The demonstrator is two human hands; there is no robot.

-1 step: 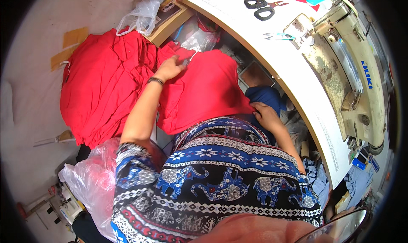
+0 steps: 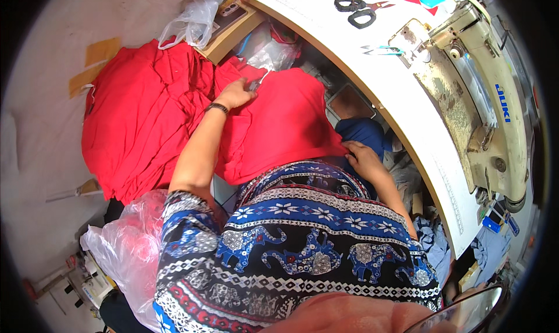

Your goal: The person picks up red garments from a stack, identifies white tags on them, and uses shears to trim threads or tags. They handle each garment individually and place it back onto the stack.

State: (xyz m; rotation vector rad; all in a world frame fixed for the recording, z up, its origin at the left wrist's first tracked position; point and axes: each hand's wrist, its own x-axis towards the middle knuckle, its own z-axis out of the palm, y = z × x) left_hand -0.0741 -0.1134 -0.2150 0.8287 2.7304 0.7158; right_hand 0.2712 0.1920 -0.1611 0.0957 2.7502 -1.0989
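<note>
A red cloth [image 2: 285, 117] is spread over my lap, its near edge lying against my patterned top. My left hand [image 2: 234, 94] is closed on the upper left part of this cloth, with a bracelet on the wrist. Close to its fingertips are a small greyish piece [image 2: 254, 85], too small to name, and a short white strip [image 2: 264, 77]. At the cloth's right edge, my right hand [image 2: 365, 159] has the border between thumb and fingers. Left of my left forearm, a large heap of red fabric [image 2: 145, 117] touches the lap cloth.
A white table [image 2: 419, 117] curves along the right, bearing a sewing machine [image 2: 495, 112], black-handled scissors [image 2: 358, 11] and thread snips [image 2: 381, 50]. Beyond the heap are an open drawer [image 2: 233, 33] and a clear plastic bag [image 2: 198, 18]. Another plastic bag [image 2: 125, 245] stands at lower left.
My left forearm and elbow have shifted slightly to the right. Both hands stay in nearly the same places on the red cloth.
</note>
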